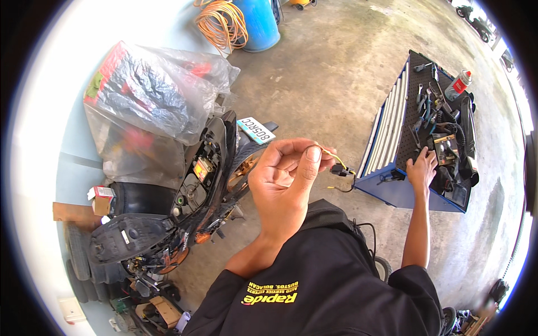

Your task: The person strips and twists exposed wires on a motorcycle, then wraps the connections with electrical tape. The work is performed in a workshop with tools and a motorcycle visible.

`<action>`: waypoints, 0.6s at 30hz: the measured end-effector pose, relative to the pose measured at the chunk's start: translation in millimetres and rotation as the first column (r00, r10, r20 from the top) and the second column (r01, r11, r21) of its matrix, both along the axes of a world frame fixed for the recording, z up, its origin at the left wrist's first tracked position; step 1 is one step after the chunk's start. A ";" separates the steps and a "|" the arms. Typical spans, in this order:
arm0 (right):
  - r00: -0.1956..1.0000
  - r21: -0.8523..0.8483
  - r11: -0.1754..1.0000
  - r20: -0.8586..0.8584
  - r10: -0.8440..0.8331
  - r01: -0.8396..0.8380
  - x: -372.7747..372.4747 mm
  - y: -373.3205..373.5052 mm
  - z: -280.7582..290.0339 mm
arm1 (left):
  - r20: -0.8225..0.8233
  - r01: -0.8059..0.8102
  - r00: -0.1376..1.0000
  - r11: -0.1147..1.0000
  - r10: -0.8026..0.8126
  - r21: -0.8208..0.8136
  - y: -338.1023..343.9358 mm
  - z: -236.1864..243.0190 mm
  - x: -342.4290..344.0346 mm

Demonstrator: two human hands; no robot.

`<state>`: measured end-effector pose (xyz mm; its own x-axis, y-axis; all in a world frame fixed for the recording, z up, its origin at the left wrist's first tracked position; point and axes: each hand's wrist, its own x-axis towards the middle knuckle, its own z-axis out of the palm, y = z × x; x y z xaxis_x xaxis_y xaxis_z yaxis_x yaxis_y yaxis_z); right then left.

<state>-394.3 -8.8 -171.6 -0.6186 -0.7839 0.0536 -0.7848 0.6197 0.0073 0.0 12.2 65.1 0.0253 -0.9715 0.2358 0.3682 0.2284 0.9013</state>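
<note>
Raised in the middle of the view, my left hand (287,182) pinches a thin yellow and dark wire (332,155) between thumb and fingers. A small black connector (339,168) hangs from that wire, and a loose end with a yellow tip dangles below it. My right hand (421,169) reaches to the top of a blue tool cart (372,187). Its fingers are apart on the dark tray beside a small open box (446,148), with nothing visible in them. Pliers (429,106) and other hand tools lie farther up the tray.
A red and white spray can (459,85) stands on the cart. To my left is a motorcycle (193,190) with its seat raised, and next to it something under plastic sheeting (151,95). A blue barrel (259,25) and coiled orange hose (221,25) are at the far wall.
</note>
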 end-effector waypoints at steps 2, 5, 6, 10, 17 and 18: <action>0.984 -0.295 0.950 0.105 0.141 -0.105 37.2 4.9 42.9 | 0.036 -0.056 0.998 0.998 0.055 0.029 0.8 2.0 -4.6; 0.750 -0.651 0.752 0.445 0.488 -0.103 89.3 9.8 107.4 | 0.029 -0.024 0.999 0.998 0.023 0.049 0.9 2.8 -5.7; 0.598 -0.696 0.717 0.559 0.574 -0.037 114.3 13.0 136.8 | 0.017 -0.009 1.000 0.998 0.008 0.056 1.8 2.0 -6.0; 0.139 -0.827 0.552 0.538 0.832 -0.105 177.1 32.6 195.3 | -0.018 0.019 1.000 0.995 -0.017 0.093 6.2 1.3 -7.8; -0.042 -0.706 0.708 0.708 0.705 -0.013 215.9 49.5 221.7 | 0.058 0.012 0.998 0.991 -0.019 0.134 9.7 8.3 -8.9; -0.019 -0.730 0.680 0.682 0.731 -0.073 217.3 48.7 221.8 | 0.073 -0.009 0.997 0.995 0.001 0.103 8.9 5.5 -8.9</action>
